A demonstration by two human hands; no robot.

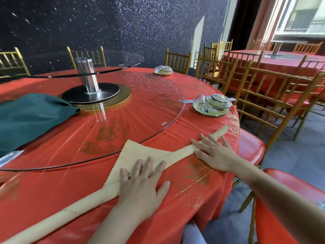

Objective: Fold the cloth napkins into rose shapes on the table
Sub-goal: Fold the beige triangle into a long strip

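Observation:
A cream cloth napkin (140,152) lies on the red round table (52,187), rolled from its near edge into a long band that runs from the lower left to the far right edge. A triangular flap with a scalloped edge is still flat. My left hand (140,184) presses flat on the middle of the roll, fingers spread and straight. My right hand (214,152) presses flat on the roll's right part, fingers straight. A pile of dark green napkins (29,118) lies at the left.
A glass turntable (149,103) on a metal stand (88,80) fills the table's middle. Two wrapped place settings, one at the right (212,105) and one at the back (163,70), stand near the rim. Gold chairs with red seats (251,147) crowd the right side.

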